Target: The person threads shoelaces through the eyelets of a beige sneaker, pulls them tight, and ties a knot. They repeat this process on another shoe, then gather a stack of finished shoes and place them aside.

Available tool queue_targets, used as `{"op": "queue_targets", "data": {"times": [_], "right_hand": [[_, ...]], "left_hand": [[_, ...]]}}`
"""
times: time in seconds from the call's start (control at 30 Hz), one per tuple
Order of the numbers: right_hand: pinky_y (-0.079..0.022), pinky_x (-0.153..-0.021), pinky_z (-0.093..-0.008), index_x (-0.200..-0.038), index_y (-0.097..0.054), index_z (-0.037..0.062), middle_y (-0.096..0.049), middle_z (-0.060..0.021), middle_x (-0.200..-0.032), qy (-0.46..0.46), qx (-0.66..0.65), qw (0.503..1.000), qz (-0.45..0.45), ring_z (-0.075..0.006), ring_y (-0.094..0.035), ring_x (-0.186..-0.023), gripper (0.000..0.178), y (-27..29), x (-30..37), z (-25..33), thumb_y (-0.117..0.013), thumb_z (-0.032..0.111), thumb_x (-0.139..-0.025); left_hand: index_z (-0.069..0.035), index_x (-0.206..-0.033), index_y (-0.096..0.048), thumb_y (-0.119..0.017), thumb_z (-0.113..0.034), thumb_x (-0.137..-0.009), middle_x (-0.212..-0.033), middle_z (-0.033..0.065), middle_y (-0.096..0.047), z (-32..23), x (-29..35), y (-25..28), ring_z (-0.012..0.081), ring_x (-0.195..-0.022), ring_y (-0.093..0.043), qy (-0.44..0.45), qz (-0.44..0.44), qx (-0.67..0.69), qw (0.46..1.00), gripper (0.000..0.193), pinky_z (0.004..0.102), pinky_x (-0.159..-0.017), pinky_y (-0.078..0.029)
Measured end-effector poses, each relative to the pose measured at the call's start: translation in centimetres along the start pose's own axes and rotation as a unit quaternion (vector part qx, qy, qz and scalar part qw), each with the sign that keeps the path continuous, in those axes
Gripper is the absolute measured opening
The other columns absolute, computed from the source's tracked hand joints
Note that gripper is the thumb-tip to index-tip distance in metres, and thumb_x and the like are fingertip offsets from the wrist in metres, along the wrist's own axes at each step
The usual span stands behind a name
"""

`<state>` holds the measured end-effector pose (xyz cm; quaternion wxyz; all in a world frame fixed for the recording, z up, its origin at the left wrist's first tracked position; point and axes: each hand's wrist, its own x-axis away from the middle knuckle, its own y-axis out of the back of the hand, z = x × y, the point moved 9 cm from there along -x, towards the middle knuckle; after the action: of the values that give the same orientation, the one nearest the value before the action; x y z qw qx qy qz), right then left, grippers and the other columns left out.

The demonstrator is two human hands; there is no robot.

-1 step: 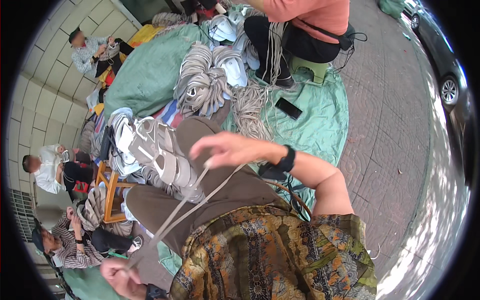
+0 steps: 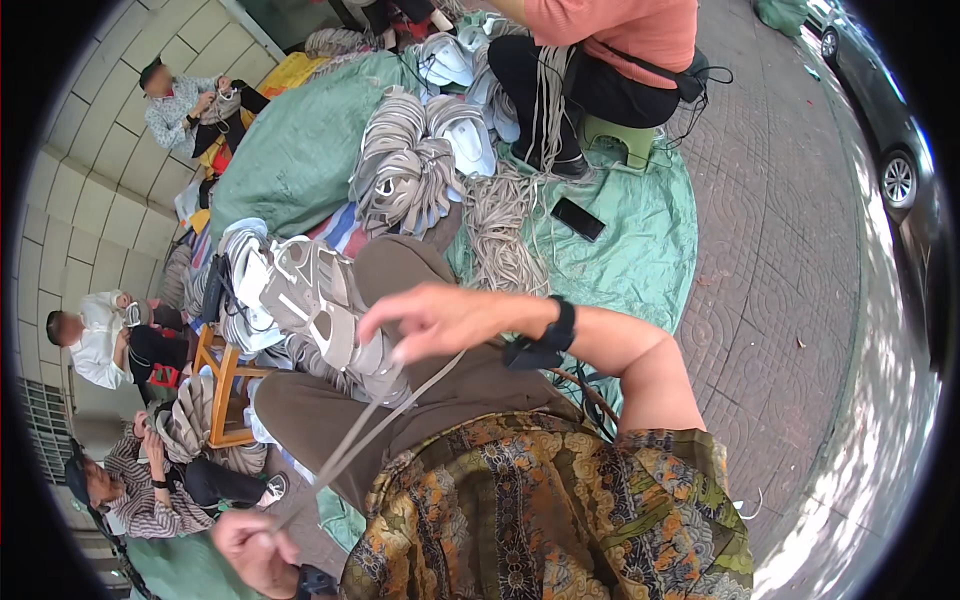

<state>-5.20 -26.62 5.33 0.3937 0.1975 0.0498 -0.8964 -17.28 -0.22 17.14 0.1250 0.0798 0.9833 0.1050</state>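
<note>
My left hand (image 2: 258,550) is at the lower left, its fingers pinched on a flat beige shoelace (image 2: 347,452). Two strands of the lace slant up from it to my right hand (image 2: 430,322), one meeting the thumb and the other passing under the palm. That hand is over my lap, index finger stretched forward and the other fingers curled, with the lace drawn taut. Just beyond its fingertips, a stack of grey-beige shoe uppers (image 2: 318,290) with cut-out holes leans against my knees.
More bundled shoe uppers (image 2: 405,165) and a heap of loose laces (image 2: 505,230) lie ahead. A black phone (image 2: 577,218) rests on the green tarp (image 2: 640,260). A wooden stool (image 2: 232,400) stands at left. A person in an orange top (image 2: 640,40) sits ahead; several others sit along the wall.
My right hand has shifted slightly left and down, and my left hand slightly right. The lace strands between them look shorter.
</note>
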Motion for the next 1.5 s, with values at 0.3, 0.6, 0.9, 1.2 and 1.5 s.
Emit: {"op": "queue_targets", "data": {"times": [0.3,0.6,0.9,1.2,1.5], "right_hand": [[-0.041,-0.054,-0.0287,-0.097,-0.059,0.0002,-0.06,-0.006,-0.071,0.057,-0.027,0.963,0.262,-0.0124,-0.052,-0.061,0.019,-13.4,-4.7,1.7,-0.061,0.018,-0.089],[-0.042,-0.057,-0.0295,-0.093,-0.063,0.0007,-0.061,-0.0063,-0.071,0.108,0.064,0.987,0.097,-0.014,-0.054,-0.062,0.018,-2.7,-1.0,4.5,-0.059,0.018,-0.093],[-0.029,-0.05,-0.0206,-0.089,-0.062,-0.0001,-0.042,0.0071,-0.064,-0.152,0.329,0.864,-0.348,-0.0021,-0.037,-0.058,0.014,17.1,10.5,3.0,-0.053,0.011,-0.092],[-0.045,-0.064,-0.0466,-0.1,-0.056,0.005,-0.061,-0.0221,-0.085,-0.157,0.652,0.707,-0.223,-0.0419,-0.058,-0.079,0.015,18.2,11.7,0.2,-0.053,0.002,-0.085],[-0.043,-0.06,-0.0508,-0.089,-0.051,0.0013,-0.057,-0.0261,-0.073,-0.237,0.722,0.62,-0.193,-0.0444,-0.058,-0.073,0.005,23.4,16.6,-0.7,-0.049,0.006,-0.089]], "left_hand": [[0.007,-0.1,-0.062,-0.067,-0.011,-0.087,-0.069,0.0144,-0.065,5.2,-1.3,-5.7,0.0107,-0.05,-0.054,0.167,0.124,0.059,0.976,0.023,0.0208,-0.047,-0.043],[0.005,-0.101,-0.06,-0.069,-0.019,-0.086,-0.058,0.0013,-0.053,7.5,2.4,3.0,0.0073,-0.045,-0.049,0.195,0.049,-0.022,0.979,0.03,0.0191,-0.041,-0.037],[0.0,-0.104,-0.059,-0.066,-0.02,-0.088,-0.061,-0.0052,-0.045,8.2,8.8,17.1,0.0028,-0.045,-0.039,0.193,-0.148,-0.014,0.97,0.026,0.0178,-0.041,-0.028],[-0.002,-0.118,-0.054,-0.059,-0.017,-0.093,-0.059,-0.0051,-0.045,12.5,15.2,28.1,0.0036,-0.047,-0.04,0.199,-0.277,-0.006,0.94,0.03,0.0182,-0.045,-0.032],[-0.002,-0.117,-0.056,-0.057,-0.014,-0.093,-0.06,-0.0025,-0.047,18.2,26.0,37.1,0.0068,-0.049,-0.044,0.203,-0.439,0.029,0.875,0.027,0.0207,-0.046,-0.037]]}}
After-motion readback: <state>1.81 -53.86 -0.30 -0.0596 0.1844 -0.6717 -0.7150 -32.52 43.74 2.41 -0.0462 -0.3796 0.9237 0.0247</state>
